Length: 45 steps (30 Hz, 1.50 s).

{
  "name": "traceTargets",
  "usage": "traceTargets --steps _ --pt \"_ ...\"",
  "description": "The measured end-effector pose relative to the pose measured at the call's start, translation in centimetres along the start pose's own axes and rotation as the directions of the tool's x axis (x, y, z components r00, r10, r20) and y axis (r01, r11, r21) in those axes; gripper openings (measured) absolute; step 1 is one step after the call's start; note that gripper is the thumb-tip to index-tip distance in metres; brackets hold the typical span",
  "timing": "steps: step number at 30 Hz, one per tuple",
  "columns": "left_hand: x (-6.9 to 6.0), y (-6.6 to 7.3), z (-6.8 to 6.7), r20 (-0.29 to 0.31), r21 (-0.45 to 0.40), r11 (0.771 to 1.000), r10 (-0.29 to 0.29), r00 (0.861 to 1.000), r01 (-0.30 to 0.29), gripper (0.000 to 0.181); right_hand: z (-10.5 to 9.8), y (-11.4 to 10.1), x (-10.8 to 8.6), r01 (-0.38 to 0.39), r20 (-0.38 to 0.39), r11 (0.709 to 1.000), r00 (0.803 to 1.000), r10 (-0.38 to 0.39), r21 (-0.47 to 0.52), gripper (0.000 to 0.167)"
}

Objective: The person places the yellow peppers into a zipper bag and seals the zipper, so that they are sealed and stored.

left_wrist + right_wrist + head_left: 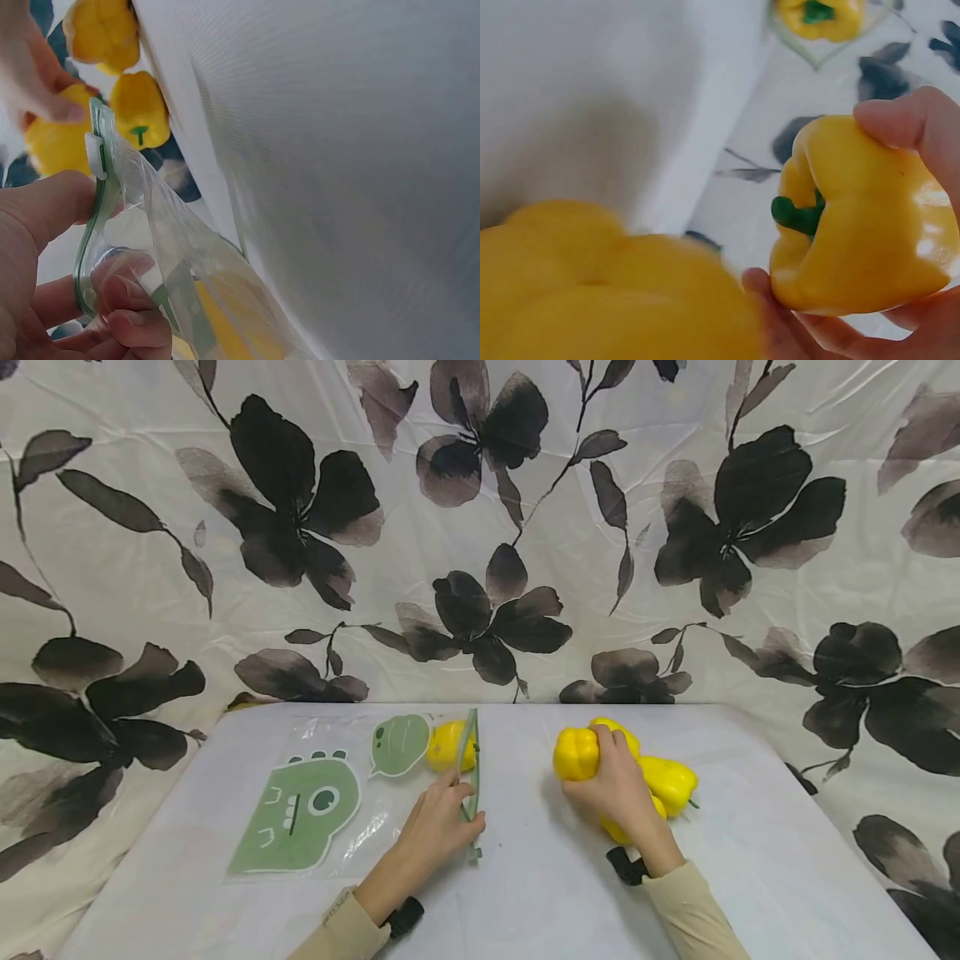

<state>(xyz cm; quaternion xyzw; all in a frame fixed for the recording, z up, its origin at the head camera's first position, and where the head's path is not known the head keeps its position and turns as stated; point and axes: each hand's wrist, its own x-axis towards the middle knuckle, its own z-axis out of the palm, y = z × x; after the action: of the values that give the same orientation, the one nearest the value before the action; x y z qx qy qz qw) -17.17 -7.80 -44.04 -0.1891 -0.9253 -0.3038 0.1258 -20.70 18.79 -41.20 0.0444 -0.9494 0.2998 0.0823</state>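
My left hand (442, 818) grips the green-edged mouth of a clear zip bag (382, 835), holding the rim between thumb and curled fingers. The bag lies flat, printed with a green dinosaur, and a yellow bell pepper (444, 746) sits inside near the opening. A white slider (95, 155) shows on the zip in the left wrist view. To the right, my right hand (618, 781) grips another yellow bell pepper (862, 217), its green stem facing away from the palm. Beside and partly under that hand are more yellow peppers (667, 783), one blurred pepper (607, 292) close to the right wrist camera.
A white-covered table (517, 902) carries everything. Behind it hangs a pale cloth (420, 543) with dark flower prints, meeting the table's far edge. Black wrist straps (405, 917) circle both wrists below beige sleeves.
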Motion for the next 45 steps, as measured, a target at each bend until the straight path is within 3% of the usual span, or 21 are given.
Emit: traceTargets --steps 8,13,17,22,26,32,37,41,45 --pt "0.1 0.0 0.1 -0.011 -0.003 1.000 -0.003 1.000 0.003 0.029 -1.3 -2.9 1.5 0.130 -0.078 0.976 0.990 -0.118 0.172 0.085" --pt "0.1 0.1 0.0 -0.011 -0.015 1.000 -0.007 1.000 0.006 0.032 -1.1 -5.0 2.4 0.211 -0.080 0.938 0.977 -0.196 0.276 0.083" --pt "0.2 0.1 0.1 -0.005 -0.033 0.999 -0.007 1.000 0.007 0.033 -0.1 -6.4 3.0 0.206 -0.042 0.923 0.978 -0.204 0.324 0.085" --pt "0.2 0.0 0.4 -0.011 -0.048 0.999 0.015 1.000 -0.015 0.033 1.9 -7.1 3.3 0.145 0.033 0.939 0.986 -0.163 0.310 0.086" --pt "0.0 0.1 0.6 -0.012 -0.052 0.998 0.022 1.000 -0.023 0.031 3.6 -6.7 3.3 0.128 0.114 0.960 0.980 -0.160 0.251 0.082" --pt "-0.1 0.2 0.5 -0.029 -0.028 0.999 0.020 0.999 -0.021 0.023 5.6 -6.1 2.6 0.201 0.270 0.969 0.934 -0.233 0.144 0.075" --pt "-0.2 0.3 0.3 -0.029 -0.016 0.999 0.030 0.999 -0.031 0.024 7.0 -6.6 2.1 0.267 0.332 0.959 0.899 -0.285 0.099 0.075" --pt "-0.2 0.3 0.2 -0.034 -0.015 0.999 0.034 0.999 -0.035 0.025 7.5 -6.9 2.0 0.276 0.338 0.954 0.893 -0.298 0.114 0.080" --pt "-0.1 0.3 0.2 -0.045 -0.004 0.999 0.051 0.998 -0.051 0.024 7.5 -6.6 2.3 0.244 0.336 0.941 0.888 -0.314 0.233 0.081"
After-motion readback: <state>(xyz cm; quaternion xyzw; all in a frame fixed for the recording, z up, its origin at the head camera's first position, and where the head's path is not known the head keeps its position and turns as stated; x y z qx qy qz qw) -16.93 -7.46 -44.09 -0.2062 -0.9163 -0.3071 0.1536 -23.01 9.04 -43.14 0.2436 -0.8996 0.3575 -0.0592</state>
